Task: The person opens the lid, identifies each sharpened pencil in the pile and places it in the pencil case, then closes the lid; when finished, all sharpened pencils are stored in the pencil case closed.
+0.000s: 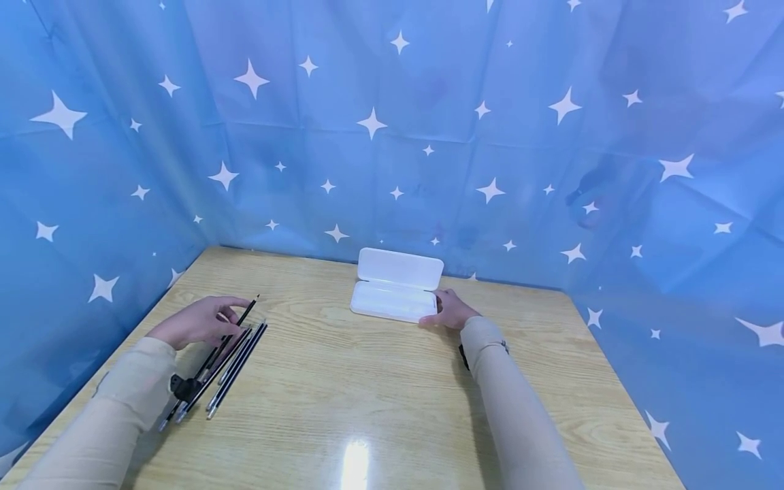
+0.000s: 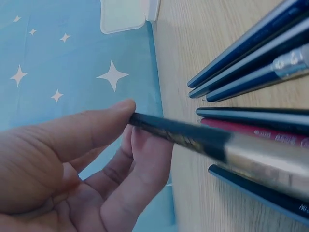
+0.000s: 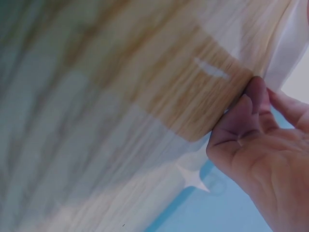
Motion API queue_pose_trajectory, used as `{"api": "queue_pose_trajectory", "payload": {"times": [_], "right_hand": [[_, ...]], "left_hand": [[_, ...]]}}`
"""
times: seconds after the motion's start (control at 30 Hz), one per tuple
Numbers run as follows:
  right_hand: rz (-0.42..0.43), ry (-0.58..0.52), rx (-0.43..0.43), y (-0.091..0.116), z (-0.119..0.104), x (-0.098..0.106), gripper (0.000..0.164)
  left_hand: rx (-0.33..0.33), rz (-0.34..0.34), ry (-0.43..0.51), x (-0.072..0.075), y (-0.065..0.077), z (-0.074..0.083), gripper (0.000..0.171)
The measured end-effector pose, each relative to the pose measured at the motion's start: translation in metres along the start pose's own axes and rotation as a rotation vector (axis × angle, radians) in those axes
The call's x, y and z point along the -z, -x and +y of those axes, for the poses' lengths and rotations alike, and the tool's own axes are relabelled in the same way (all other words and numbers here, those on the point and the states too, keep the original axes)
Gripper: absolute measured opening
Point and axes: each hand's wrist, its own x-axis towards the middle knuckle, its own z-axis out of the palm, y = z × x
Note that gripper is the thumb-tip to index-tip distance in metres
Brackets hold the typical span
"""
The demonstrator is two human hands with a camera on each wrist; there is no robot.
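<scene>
My left hand (image 1: 205, 323) pinches a dark pencil (image 2: 186, 135) between thumb and fingers. In the head view its sharpened tip points toward the back of the table. Several dark pencils (image 1: 239, 371) lie below and beside that hand, roughly side by side, and a red pencil (image 2: 251, 129) shows among them in the left wrist view. Near the back edge, a white pencil case (image 1: 392, 299) lies with its lid (image 1: 401, 267) raised. My right hand (image 1: 452, 311) grips the case's right end, thumb at the front corner. In the right wrist view its fingertips are partly hidden.
The light wooden table (image 1: 380, 381) runs up to a blue curtain (image 1: 392, 170) with white stars, which also stands along both sides. A bright reflection shows near the front of the tabletop.
</scene>
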Motion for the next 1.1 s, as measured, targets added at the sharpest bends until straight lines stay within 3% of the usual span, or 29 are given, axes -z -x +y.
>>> {"api": "queue_pose_trajectory", "payload": {"times": [0.2,0.4,0.8,1.1], "right_hand": [[0.002,-0.006,0.009,-0.002,0.001,0.0,0.093],[0.008,-0.007,0.001,-0.006,0.005,-0.001,0.091],[-0.002,0.004,0.015,-0.004,0.004,-0.002,0.091],[0.002,-0.002,0.023,-0.002,-0.001,0.001,0.09]], "left_hand": [[0.047,0.039,-0.012,-0.003,0.0,0.005,0.058],[0.037,0.033,-0.027,-0.003,-0.002,0.006,0.055],[-0.01,0.048,-0.067,-0.006,-0.013,0.01,0.054],[-0.088,0.082,-0.058,-0.007,-0.021,0.016,0.054]]}}
